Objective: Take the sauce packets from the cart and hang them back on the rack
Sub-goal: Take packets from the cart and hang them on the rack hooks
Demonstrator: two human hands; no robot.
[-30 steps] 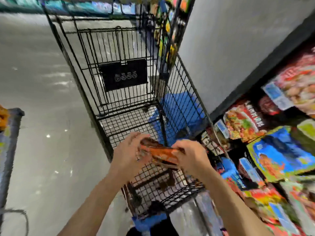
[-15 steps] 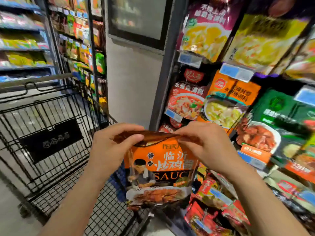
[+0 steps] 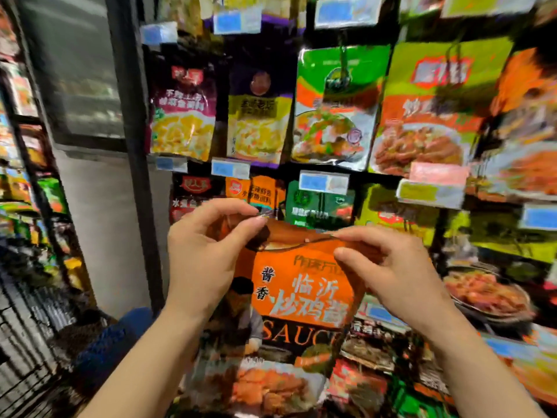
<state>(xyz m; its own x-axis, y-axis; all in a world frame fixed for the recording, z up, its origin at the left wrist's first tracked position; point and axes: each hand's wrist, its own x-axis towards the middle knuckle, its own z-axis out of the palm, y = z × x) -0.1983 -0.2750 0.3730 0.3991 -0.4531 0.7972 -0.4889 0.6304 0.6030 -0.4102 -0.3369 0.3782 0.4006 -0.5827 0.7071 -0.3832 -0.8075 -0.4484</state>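
Note:
An orange sauce packet point(image 3: 301, 300) with white lettering and "SAUCE" printed on it hangs upright in front of me. My left hand point(image 3: 205, 254) pinches its top left edge between thumb and fingers. My right hand point(image 3: 388, 267) pinches its top right edge. The packet is held up before the rack point(image 3: 440, 218), whose hooks carry rows of hanging sauce packets with price tags. The black wire cart point(image 3: 24, 351) shows only at the lower left edge. The picture is blurred by motion.
A dark vertical post point(image 3: 132, 146) borders the rack on the left, with a grey wall point(image 3: 102, 224) beside it. More shelves of goods point(image 3: 24, 176) stand at the far left. A blue thing point(image 3: 111, 342) lies low beside the cart.
Both hands lifted the packet out of the cart and up to the rack. My view swung from the cart up to the hanging packets, and the packet now hangs upright, higher than before.

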